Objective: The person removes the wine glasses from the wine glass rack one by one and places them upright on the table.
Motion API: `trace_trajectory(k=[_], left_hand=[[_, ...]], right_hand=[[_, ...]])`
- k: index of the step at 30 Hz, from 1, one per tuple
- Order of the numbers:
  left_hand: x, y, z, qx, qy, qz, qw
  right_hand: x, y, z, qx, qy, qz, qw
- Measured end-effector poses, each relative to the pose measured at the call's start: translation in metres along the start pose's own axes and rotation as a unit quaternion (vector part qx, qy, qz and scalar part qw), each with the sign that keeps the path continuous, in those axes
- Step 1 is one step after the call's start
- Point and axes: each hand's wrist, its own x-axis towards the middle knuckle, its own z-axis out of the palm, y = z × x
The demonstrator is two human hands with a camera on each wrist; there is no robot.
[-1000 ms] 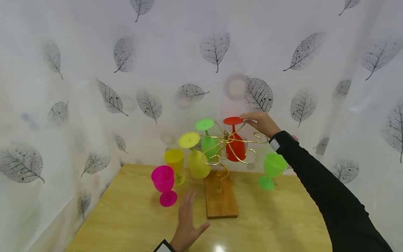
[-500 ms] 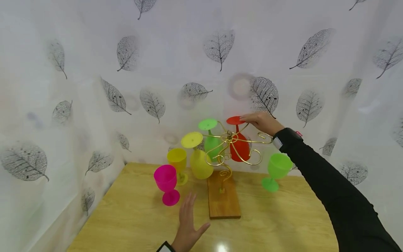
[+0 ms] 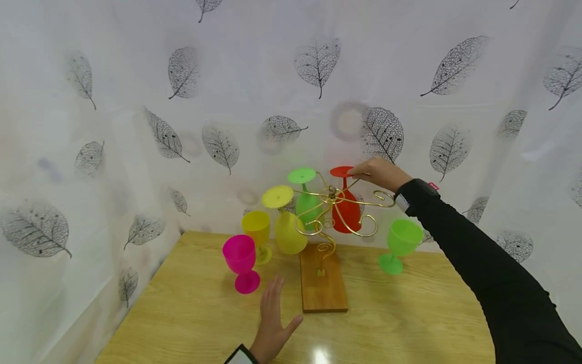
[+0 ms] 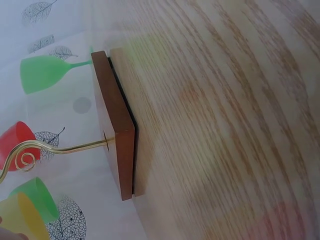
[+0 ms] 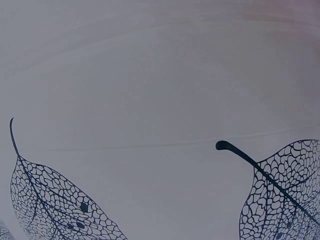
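Observation:
A red goblet (image 3: 347, 212) hangs upside down from a gold wire rack (image 3: 332, 195), foot uppermost. At that foot, my right hand (image 3: 382, 173) pinches the rim with its fingertips. Also inverted on the rack are a green goblet (image 3: 308, 205) and a yellow goblet (image 3: 290, 235), left of the red one. My left hand (image 3: 272, 323) is held in front of the rack's wooden base (image 3: 324, 288), fingers extended and thumb spread, holding nothing. The left wrist view shows the wooden base (image 4: 117, 130) and its curved gold stem (image 4: 70, 149) up close.
On the table (image 3: 195, 313), a pink goblet (image 3: 241, 258) and another yellow goblet (image 3: 257, 230) stand upright at the left. One more green goblet (image 3: 402, 240) stands at the right. Behind hangs a leaf-print curtain (image 3: 254, 76), which fills the right wrist view.
The right hand's fingers shift slightly on the red goblet's foot, from lying over it to pinching its rim. The view moves a little; the left hand keeps its pose.

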Motion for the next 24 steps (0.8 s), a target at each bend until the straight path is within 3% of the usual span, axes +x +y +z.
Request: trace_trajectory(k=[6, 11, 24], left_hand=[[-0.002, -0.003, 0.000, 0.011, 0.002, 0.000, 0.9999], [-0.005, -0.006, -0.001, 0.020, 0.012, 0.010, 0.9997], [-0.006, -0.009, -0.003, 0.022, 0.019, 0.006, 0.9996]], right_hand=[[-0.006, 0.002, 0.009, -0.019, 0.075, -0.049, 0.9958], [-0.008, 0.002, 0.014, 0.000, 0.120, -0.076, 0.9898], [-0.010, 0.010, 0.010, -0.033, 0.141, -0.051, 0.9882]])
